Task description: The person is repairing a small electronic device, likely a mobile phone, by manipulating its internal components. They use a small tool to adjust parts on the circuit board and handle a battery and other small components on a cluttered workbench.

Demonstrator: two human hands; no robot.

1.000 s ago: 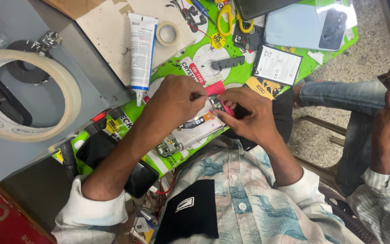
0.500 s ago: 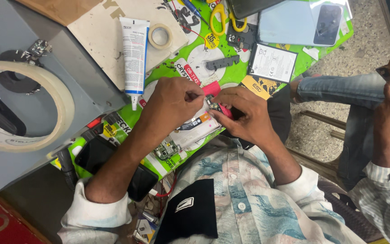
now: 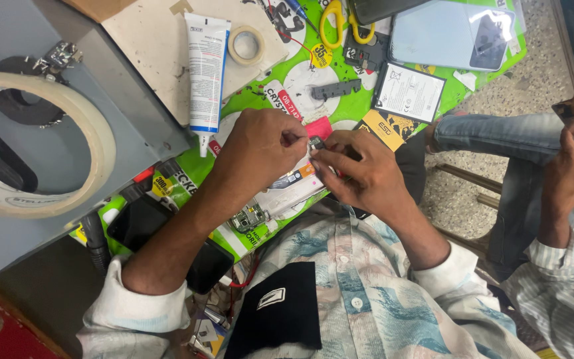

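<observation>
A big tape ring [image 3: 38,143] lies left on the grey surface [image 3: 134,113], a white tube [image 3: 204,70] beside it. Over the green mat [image 3: 280,100], both hands pinch one tiny part [image 3: 316,143]: left hand [image 3: 260,146] and right hand [image 3: 360,169] each with fingertips closed on it, probably to steady it.

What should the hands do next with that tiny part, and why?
Probably steady it and press gently into place. The left hand and right hand pinch a tiny metal part between their fingertips above the green mat, so it is not yet set down and could slip.
</observation>
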